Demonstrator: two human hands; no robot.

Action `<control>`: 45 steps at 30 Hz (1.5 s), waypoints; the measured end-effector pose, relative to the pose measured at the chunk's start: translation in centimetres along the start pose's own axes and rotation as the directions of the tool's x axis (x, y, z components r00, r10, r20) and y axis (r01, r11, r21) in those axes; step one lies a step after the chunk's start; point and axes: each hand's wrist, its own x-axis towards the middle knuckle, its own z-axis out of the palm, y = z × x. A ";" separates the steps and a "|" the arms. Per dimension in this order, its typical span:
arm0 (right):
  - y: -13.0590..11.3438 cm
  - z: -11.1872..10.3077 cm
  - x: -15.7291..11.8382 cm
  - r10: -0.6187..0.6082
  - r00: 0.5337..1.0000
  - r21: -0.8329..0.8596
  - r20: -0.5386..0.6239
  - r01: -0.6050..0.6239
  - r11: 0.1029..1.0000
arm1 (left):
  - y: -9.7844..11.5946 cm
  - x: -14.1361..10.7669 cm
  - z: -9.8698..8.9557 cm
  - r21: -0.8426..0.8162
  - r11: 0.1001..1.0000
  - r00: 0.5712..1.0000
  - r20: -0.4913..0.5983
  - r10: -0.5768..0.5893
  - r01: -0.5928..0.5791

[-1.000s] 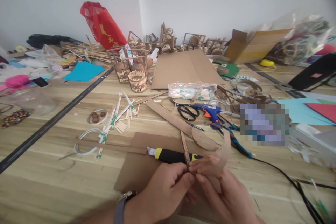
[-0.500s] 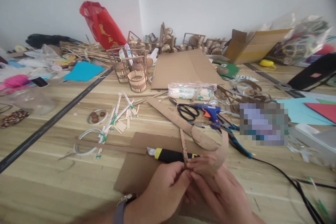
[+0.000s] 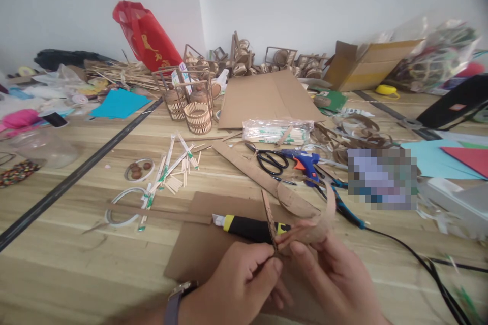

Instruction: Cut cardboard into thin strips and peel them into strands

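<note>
In the head view, my left hand (image 3: 244, 277) is closed, thumb and forefinger pinching the near end of a narrow cardboard strip (image 3: 269, 218) that points away from me with its corrugated edge up. Close beside it, my right hand (image 3: 331, 269) holds a curled tan paper strip (image 3: 328, 208) between its fingers, the thumb a little lifted. Whether the two strips join is hidden by the fingers. Just beyond the hands a black and yellow utility knife (image 3: 247, 227), blade out, lies on a cardboard sheet (image 3: 186, 251).
Ahead lie a long cardboard strip (image 3: 247, 167), black scissors (image 3: 272, 161) and a blue glue gun (image 3: 305, 160) with its cable running right. Left are tape rings (image 3: 109, 213) and cut sticks (image 3: 175, 183). Small baskets (image 3: 198, 118) stand farther back near a red bag (image 3: 148, 38).
My right hand has shifted slightly right and its thumb has come away from my left fingertips. The curled strip has moved right with it. My left hand still pinches the cardboard strip.
</note>
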 end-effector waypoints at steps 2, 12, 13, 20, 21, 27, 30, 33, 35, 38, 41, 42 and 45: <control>0.1 0.0 -0.1 -0.018 1.000 -0.002 -0.008 0.018 1.000 | -0.2 0.0 -0.1 -0.019 1.000 1.000 -0.011 0.016 -0.016; 0.2 0.1 0.0 -0.259 0.964 -0.206 0.062 0.266 0.942 | -1.0 0.7 -0.1 -0.140 0.989 0.997 -0.075 0.028 -0.038; 0.2 0.2 0.0 -0.264 0.963 -0.218 0.059 0.270 0.938 | -0.9 0.7 -0.1 -0.125 0.991 0.996 -0.080 0.025 -0.035; -0.2 0.0 0.3 -0.208 0.978 -0.190 0.004 0.205 0.960 | -0.8 0.3 0.1 -0.004 1.000 0.998 -0.062 0.028 -0.028; -0.3 0.0 0.3 -0.170 0.985 -0.171 -0.001 0.167 0.971 | -0.7 0.2 0.1 0.003 1.000 0.998 -0.048 0.026 -0.026; -0.4 0.1 0.1 0.022 0.999 0.004 -0.028 -0.022 1.000 | -0.4 0.1 -0.2 -0.006 0.999 0.999 0.029 0.035 -0.034; -0.3 0.1 0.0 -0.010 1.000 -0.011 -0.022 0.010 1.000 | -0.5 0.3 -0.4 -0.037 0.998 0.999 -0.003 0.054 -0.054; -0.1 0.0 -0.2 -0.150 0.989 -0.074 0.006 0.150 0.986 | -0.6 0.5 -0.4 -0.130 0.990 0.998 -0.034 0.054 -0.058; 0.0 0.0 -0.2 -0.236 0.971 -0.104 0.019 0.237 0.966 | -0.6 0.6 -0.3 -0.152 0.987 0.998 -0.035 0.047 -0.052; 0.2 0.1 -0.1 -0.279 0.959 -0.167 0.048 0.283 0.945 | -0.5 0.6 -0.3 -0.134 0.990 0.998 -0.050 0.036 -0.043; 0.3 0.3 0.1 -0.305 0.951 -0.229 0.058 0.310 0.923 | -0.5 0.6 -0.3 -0.127 0.991 0.998 -0.065 0.023 -0.032; 0.3 0.3 0.1 -0.316 0.947 -0.240 0.052 0.319 0.917 | -0.4 0.6 -0.3 -0.121 0.992 0.998 -0.064 0.023 -0.030; 0.1 0.1 0.2 -0.310 0.950 -0.258 0.042 0.310 0.915 | -0.4 0.5 -0.2 -0.080 0.997 0.999 -0.051 0.012 -0.016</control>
